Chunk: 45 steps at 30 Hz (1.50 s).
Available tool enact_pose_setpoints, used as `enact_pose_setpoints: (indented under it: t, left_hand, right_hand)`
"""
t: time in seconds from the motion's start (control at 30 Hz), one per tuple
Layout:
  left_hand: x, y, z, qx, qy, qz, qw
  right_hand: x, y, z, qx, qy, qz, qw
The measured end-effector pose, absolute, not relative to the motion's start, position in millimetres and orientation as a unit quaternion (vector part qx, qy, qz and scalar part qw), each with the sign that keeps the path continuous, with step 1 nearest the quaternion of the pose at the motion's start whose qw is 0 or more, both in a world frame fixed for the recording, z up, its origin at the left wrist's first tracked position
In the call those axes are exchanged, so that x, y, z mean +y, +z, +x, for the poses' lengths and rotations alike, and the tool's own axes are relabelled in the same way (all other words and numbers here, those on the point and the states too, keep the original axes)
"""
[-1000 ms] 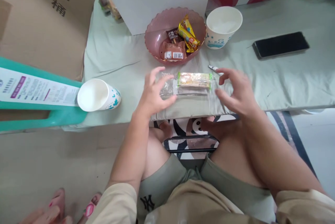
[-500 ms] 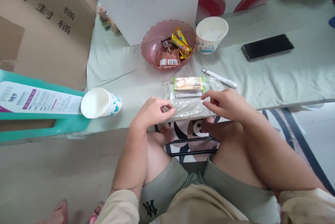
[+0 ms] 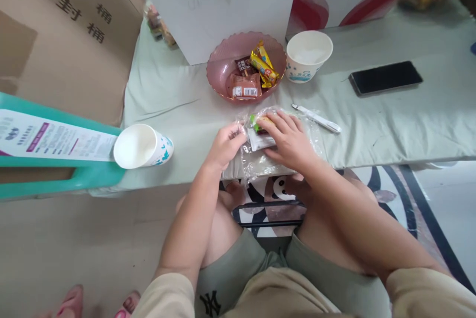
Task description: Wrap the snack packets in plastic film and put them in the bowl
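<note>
My left hand [image 3: 225, 144] is closed on the left edge of a clear plastic bag [image 3: 255, 167], pinching the crinkled film. My right hand [image 3: 292, 139] lies over a snack in a clear and green wrapper [image 3: 255, 122], its fingers stretched across the top and mostly hiding it. A small white packet [image 3: 260, 140] shows beneath the snack, partly under the right hand. Just beyond the right hand lies a white utility knife [image 3: 316, 118]. Behind the bag stands a pink scalloped bowl [image 3: 219, 73] with yellow-wrapped snacks [image 3: 265, 68] and brown-wrapped snacks [image 3: 245, 85] in it.
A paper cup [image 3: 308, 55] stands right of the bowl, and another paper cup [image 3: 143, 145] tilts at the left. A phone [image 3: 386, 79] lies at the right. White boxes [image 3: 238, 6] and a large cardboard box [image 3: 67, 35] bound the cloth-covered surface. A person's pink-sandalled feet [image 3: 70, 300] show lower left.
My left hand has moved up and taken hold of the bag's left edge. My right hand has moved left and come down over the green-ended snack. The view has shifted slightly.
</note>
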<state>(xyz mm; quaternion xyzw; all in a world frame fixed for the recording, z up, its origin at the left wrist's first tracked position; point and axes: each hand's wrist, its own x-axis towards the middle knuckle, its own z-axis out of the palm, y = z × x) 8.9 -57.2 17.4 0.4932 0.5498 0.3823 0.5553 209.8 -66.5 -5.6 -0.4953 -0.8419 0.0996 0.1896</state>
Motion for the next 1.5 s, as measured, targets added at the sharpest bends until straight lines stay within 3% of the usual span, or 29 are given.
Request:
enact_pose_setpoints:
  t: [0.13, 0.37, 0.6, 0.7, 1.0, 1.27, 1.37, 1.5]
  left_hand:
    - [-51, 25, 10, 0.484, 0.450, 0.319, 0.679]
    - [-35, 29, 3, 0.490, 0.486, 0.192, 0.698]
    - [-36, 31, 7, 0.471, 0.452, 0.154, 0.742]
    - [-37, 29, 3, 0.480, 0.459, 0.167, 0.729]
    - [-28, 30, -10, 0.537, 0.457, 0.222, 0.674]
    - [-23, 19, -26, 0.610, 0.426, 0.365, 0.560]
    - [-22, 16, -27, 0.613, 0.407, 0.375, 0.564]
    - [-22, 14, -26, 0.600, 0.366, 0.420, 0.574]
  right_hand:
    - [-59, -4, 217, -0.813, 0.142, -0.520, 0.221]
    - [-57, -2, 227, -0.817, 0.188, -0.484, 0.250]
    - [-53, 5, 208, -0.793, 0.120, -0.560, 0.206]
    - [-51, 5, 205, -0.788, 0.123, -0.559, 0.226]
    - [-50, -3, 228, -0.662, 0.194, -0.598, 0.407]
    - [-38, -5, 238, -0.368, 0.323, -0.549, 0.677]
    - [-21, 22, 242, -0.435, 0.288, -0.562, 0.642]
    - [32, 67, 217, -0.676, 0.150, -0.577, 0.434]
